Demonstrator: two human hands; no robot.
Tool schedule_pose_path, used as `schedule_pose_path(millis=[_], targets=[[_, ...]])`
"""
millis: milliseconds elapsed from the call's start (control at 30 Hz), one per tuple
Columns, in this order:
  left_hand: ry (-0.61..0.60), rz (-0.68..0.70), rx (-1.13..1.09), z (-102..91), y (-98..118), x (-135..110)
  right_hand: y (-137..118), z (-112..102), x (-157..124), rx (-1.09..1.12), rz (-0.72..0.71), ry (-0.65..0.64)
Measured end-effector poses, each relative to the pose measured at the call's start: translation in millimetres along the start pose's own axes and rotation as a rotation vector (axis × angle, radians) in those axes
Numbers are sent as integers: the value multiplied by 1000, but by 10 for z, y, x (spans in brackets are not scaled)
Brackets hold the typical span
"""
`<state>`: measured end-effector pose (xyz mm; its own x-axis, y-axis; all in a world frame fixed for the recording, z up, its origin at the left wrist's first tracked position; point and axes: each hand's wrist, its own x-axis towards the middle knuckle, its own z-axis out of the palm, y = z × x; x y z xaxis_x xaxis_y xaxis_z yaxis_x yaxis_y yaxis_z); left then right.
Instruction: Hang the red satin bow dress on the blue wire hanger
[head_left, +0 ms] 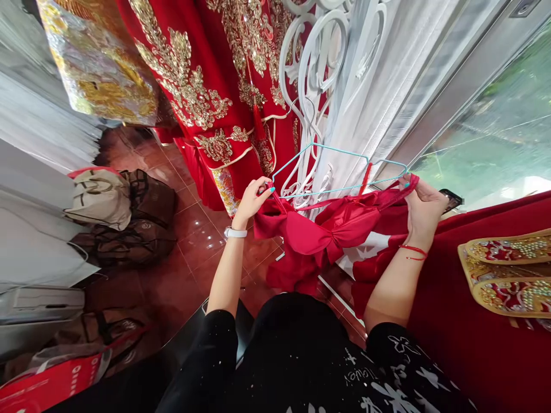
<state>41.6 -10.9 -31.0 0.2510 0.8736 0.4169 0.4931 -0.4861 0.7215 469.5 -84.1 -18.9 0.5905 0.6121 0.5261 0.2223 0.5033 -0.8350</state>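
Observation:
A red dress (316,232) hangs in front of me on a thin light-blue wire hanger (340,150). My left hand (255,198) pinches the dress's left strap by the hanger's left corner. The right strap is gripped in my right hand (422,203), beside the hanger's right end. Between the hands the bodice droops below the hanger's lower bar, with its skirt falling toward the floor. A small red ribbon (365,179) crosses the hanger right of its middle. The fingertips of my right hand are partly hidden by the strap.
White scrollwork metal (312,69) stands straight ahead. Red garments with gold embroidery (185,74) hang at the upper left. Bags (129,212) sit on the tiled floor (198,241). At right, embroidered shoes (508,275) and a phone (451,199) lie by a red-covered surface (465,344).

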Motion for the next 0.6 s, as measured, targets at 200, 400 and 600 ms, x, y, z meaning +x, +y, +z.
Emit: schedule_pose_path(millis=[200,400,600], targets=[[-23,13,-50,-25,-25,-17,-49,213,201,-13,-1,-36],[-11,-17,-81,-30,-35,-5,-295,449,348,-93,10,-241],[-4,-17,-82,-31,27,-44,-631,559,392,-398,-20,-386]])
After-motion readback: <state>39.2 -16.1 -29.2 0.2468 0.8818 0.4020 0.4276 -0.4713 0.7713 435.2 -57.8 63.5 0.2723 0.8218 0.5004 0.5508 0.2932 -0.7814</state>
